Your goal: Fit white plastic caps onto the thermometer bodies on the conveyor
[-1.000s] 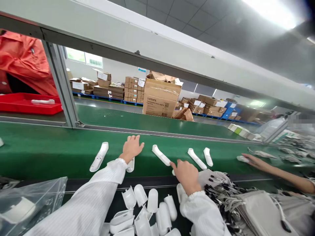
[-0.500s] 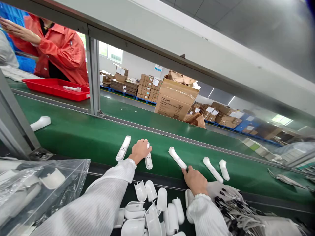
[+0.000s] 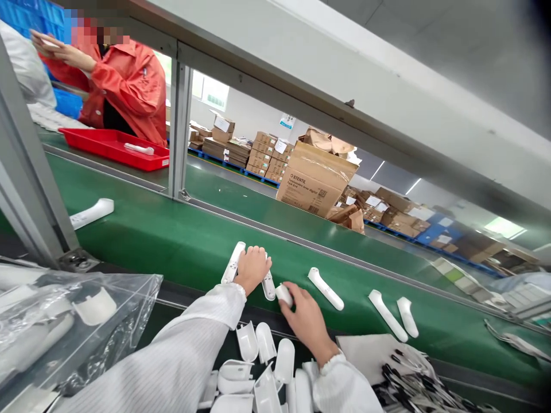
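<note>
At the far left, a clear plastic bag (image 3: 64, 321) holding white parts sits at the near edge, beside a grey metal post (image 3: 30, 189). Beyond it, a person in an orange jacket (image 3: 124, 86) stands behind a red tray (image 3: 107, 146), and one white handle-shaped part (image 3: 92, 213) lies alone on the green conveyor belt (image 3: 172, 241). Toward the middle, the left hand (image 3: 252, 268) rests on the belt with its fingers curled down over a white housing (image 3: 268, 285); a second white housing (image 3: 233, 263) lies just beside it, touching the hand's left side. Right next to it, the right hand (image 3: 305, 315) pinches a small white cap (image 3: 284, 294) between thumb and fingers, holding it against the lower end of the housing under the left hand. Below both hands, a heap of white shell pieces (image 3: 267, 367) lies on the table. Farther right along the belt lie three more white housings, one (image 3: 326, 288) near the right hand and a pair (image 3: 394, 315) well apart from it. Grey pouches with black cords (image 3: 400, 378) are piled at the lower right, and stacked cardboard boxes (image 3: 314, 178) stand across the hall.
</note>
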A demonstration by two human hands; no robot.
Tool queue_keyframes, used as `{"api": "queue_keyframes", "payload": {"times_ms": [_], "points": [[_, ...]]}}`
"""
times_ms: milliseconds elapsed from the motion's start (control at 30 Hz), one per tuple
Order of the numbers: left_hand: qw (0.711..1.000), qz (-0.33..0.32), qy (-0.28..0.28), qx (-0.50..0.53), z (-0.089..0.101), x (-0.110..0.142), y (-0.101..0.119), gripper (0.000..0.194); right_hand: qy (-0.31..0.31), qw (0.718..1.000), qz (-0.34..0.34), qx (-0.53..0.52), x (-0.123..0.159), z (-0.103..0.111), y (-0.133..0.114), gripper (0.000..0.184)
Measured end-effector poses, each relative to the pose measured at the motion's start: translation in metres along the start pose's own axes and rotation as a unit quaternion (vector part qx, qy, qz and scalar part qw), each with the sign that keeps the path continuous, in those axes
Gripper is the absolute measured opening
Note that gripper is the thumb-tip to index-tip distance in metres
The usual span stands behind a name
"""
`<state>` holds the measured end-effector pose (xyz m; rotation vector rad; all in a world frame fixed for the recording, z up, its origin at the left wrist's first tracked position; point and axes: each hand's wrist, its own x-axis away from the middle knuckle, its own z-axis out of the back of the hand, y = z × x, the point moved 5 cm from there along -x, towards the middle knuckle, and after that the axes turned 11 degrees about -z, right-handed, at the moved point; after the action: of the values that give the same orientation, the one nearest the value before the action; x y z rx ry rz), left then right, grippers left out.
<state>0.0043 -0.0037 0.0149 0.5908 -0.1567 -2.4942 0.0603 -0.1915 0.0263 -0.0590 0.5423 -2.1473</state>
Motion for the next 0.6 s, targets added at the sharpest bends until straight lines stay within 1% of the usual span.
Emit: {"api": "queue_keyframes", "payload": {"times_ms": [67, 133, 233, 333, 400, 500, 600], "points": [[1.0, -0.005, 0.003, -0.007, -0.002, 0.001, 0.005, 0.031, -0.011, 1.0, 0.001, -0.024, -0.003, -0.014, -0.005, 0.03], [1.0, -0.007, 0.002, -0.01, -0.003, 0.002, 0.011, 0.032, -0.012, 0.999, -0.003, -0.036, -0.003, -0.02, -0.004, 0.028], [1.0, -0.002, -0.001, -0.008, -0.002, 0.004, 0.019, 0.032, -0.017, 0.999, 0.025, -0.02, -0.001, -0.019, -0.004, 0.033], [1.0, 0.001, -0.002, -0.005, -0.002, 0.003, 0.024, 0.032, -0.043, 0.997, 0.06, -0.006, 0.0, -0.016, -0.004, 0.04], [1.0, -0.009, -0.007, -0.002, -0.002, 0.001, 0.028, 0.031, -0.047, 0.998, 0.042, 0.007, -0.003, -0.013, -0.001, 0.041], [0.999, -0.032, -0.031, -0.002, -0.004, -0.004, 0.034, 0.031, -0.039, 0.998, 0.0, 0.04, -0.009, -0.01, 0.004, 0.04], [0.998, -0.05, -0.038, -0.019, -0.003, -0.005, 0.041, 0.031, -0.037, 0.997, -0.01, 0.068, -0.011, -0.009, 0.005, 0.04]]}}
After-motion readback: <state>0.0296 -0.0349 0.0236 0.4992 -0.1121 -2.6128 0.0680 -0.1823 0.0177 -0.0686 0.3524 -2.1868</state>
